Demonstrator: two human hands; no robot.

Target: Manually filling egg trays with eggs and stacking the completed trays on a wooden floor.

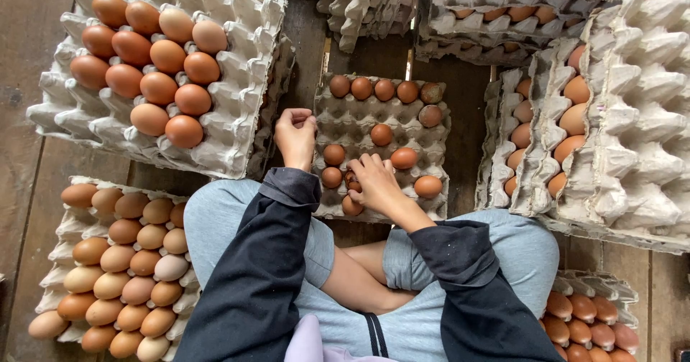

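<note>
Hands first, as I see them from the head camera. My left hand (295, 133) is curled into a loose fist at the near-left edge of the grey egg tray (352, 121) in front of me; its fingers are folded in, and I cannot tell whether anything sits inside them. My right hand (374, 182) lies just beside it to the right, fingers bent down onto the tray, with a brown egg (353, 184) partly showing under the fingertips; the grip looks closed around it. The two hands are near each other but apart. Around the right hand, loose brown eggs sit in scattered cups, one (404, 158) just beyond the knuckles. Well to the left of the left hand stand a part-filled tray (230, 82) and, nearer my knee, a full tray (122, 261). Right of the right hand leans a stack of trays (632, 118).
</note>
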